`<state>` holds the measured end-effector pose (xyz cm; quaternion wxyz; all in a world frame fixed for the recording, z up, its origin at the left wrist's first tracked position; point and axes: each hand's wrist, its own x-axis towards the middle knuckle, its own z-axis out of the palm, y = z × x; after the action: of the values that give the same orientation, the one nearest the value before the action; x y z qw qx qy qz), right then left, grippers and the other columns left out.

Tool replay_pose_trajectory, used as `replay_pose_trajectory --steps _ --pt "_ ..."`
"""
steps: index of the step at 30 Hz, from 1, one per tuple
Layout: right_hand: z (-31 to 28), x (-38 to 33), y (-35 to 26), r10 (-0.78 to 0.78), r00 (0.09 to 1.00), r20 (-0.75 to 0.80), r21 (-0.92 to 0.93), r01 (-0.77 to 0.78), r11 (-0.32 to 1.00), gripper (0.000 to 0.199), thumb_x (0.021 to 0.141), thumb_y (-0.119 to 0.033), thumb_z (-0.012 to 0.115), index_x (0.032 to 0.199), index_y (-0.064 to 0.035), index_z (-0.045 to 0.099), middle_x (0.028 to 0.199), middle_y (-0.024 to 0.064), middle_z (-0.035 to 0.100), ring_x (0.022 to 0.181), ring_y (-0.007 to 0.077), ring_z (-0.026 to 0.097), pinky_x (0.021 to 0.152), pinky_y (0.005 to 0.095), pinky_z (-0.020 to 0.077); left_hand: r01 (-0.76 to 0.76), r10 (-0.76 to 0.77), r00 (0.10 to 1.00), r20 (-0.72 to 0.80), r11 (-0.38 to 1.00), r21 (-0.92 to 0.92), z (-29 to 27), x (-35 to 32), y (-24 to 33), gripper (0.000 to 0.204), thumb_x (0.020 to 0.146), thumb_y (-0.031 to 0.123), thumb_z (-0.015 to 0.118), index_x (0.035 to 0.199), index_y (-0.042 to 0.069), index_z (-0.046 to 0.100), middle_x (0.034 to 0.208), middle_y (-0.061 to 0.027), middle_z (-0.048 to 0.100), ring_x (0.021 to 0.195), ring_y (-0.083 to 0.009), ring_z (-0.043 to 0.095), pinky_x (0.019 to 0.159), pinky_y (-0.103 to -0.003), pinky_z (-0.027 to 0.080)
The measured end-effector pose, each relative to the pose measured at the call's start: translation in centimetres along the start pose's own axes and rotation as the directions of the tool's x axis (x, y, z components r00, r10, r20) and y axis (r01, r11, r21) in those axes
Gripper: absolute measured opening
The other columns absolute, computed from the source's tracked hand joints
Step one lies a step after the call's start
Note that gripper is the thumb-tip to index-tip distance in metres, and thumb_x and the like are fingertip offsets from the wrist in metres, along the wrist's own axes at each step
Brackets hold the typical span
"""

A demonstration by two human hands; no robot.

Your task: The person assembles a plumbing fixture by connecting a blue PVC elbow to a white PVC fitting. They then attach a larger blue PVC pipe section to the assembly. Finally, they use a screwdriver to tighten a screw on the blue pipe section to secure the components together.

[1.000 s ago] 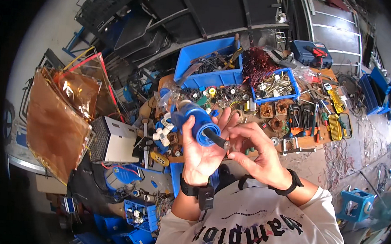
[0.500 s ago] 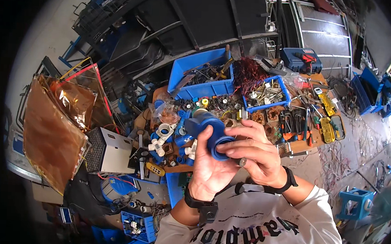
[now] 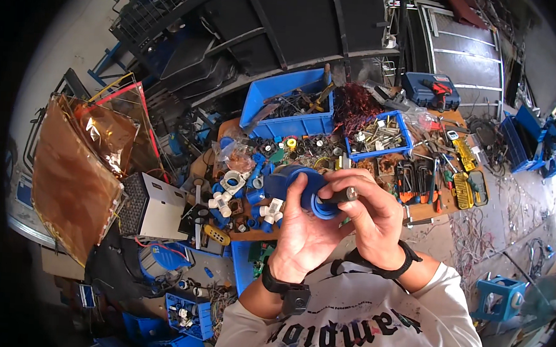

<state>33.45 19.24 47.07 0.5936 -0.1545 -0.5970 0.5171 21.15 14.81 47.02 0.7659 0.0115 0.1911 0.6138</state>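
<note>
A blue plastic pipe fitting (image 3: 298, 178) rests in my left hand (image 3: 301, 244), the thumb pressed along its side and its round, ringed opening facing my right hand. My right hand (image 3: 377, 224) pinches a short dark metal rod (image 3: 341, 195) between thumb and fingers. The rod lies across the rim of that opening; whether its far end reaches inside is hard to make out. Beyond the hands lie white pipe fittings (image 3: 221, 204) and more blue ones on the cluttered bench (image 3: 428, 210).
Farther back stand a blue crate of tools (image 3: 293, 125) and a blue tray of metal bolts (image 3: 410, 143). Hex keys and pliers (image 3: 419, 181) lie at right. A white-and-black box (image 3: 163, 208) and copper-coloured sheets (image 3: 76, 178) stand at left.
My right fingers have shifted from around the fitting's rim, and the rod has swung up to the opening. The fitting has turned slightly in my left hand.
</note>
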Motion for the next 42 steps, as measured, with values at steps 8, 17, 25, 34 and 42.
replay_pose_trajectory --steps 8,17,25,34,42 --pt "-1.3 1.9 2.4 0.036 0.982 -0.188 0.456 0.054 0.888 0.018 0.099 -0.010 0.055 0.112 0.0012 0.058 0.102 0.0099 0.064 0.112 0.0248 0.058 0.100 0.0407 0.0434 0.119 -0.216 0.962 0.167 0.882 0.455 -0.8 0.0 -1.1 0.066 0.100 0.051 0.040 0.145 0.003 0.038 0.144 -0.0192 0.046 0.134 -0.0301 0.043 0.113 -0.047 0.032" --pt "-4.2 3.8 0.3 0.049 0.963 -0.266 0.569 0.116 0.814 0.023 0.100 -0.018 0.054 0.117 -0.0020 0.056 0.100 0.0059 0.063 0.102 0.0218 0.061 0.102 0.0500 0.0468 -0.190 -0.079 0.956 0.282 0.562 0.805 -2.0 -3.6 3.4 0.020 0.090 0.006 0.067 0.108 -0.001 0.059 0.111 -0.0127 0.067 0.103 -0.0194 0.066 0.091 -0.033 0.052" --pt "-6.2 4.6 0.4 0.041 0.958 -0.284 0.607 0.147 0.781 0.025 0.100 -0.017 0.055 0.120 -0.0025 0.056 0.102 0.0055 0.064 0.102 0.0209 0.061 0.105 0.0526 0.0452 -0.428 0.471 0.712 0.520 -0.296 0.854 -3.3 -2.8 6.0 0.059 0.070 0.008 0.086 0.120 0.003 0.056 0.115 -0.0095 0.064 0.103 -0.0193 0.063 0.088 -0.033 0.051" --pt "-6.7 5.0 0.5 0.078 0.978 -0.191 0.655 0.068 0.752 0.026 0.100 -0.021 0.055 0.120 -0.0042 0.053 0.101 0.0039 0.060 0.103 0.0203 0.058 0.106 0.0519 0.0433 -0.430 0.314 0.786 0.532 -0.341 0.836 -3.4 -1.5 6.0 0.072 0.072 0.020 0.086 0.135 0.004 0.053 0.126 -0.0166 0.061 0.117 -0.0298 0.060 0.099 -0.040 0.048" --pt "-6.8 5.4 0.8 0.086 0.962 -0.258 0.643 0.105 0.759 0.035 0.099 -0.025 0.056 0.127 -0.0040 0.049 0.094 0.0011 0.051 0.092 0.0161 0.051 0.098 0.0426 0.0456 -0.487 0.193 0.674 0.713 -0.610 0.625 -2.7 -1.5 5.9 0.066 0.082 0.031 0.076 0.137 0.004 0.053 0.127 -0.0168 0.057 0.110 -0.0365 0.059 0.093 -0.042 0.049"
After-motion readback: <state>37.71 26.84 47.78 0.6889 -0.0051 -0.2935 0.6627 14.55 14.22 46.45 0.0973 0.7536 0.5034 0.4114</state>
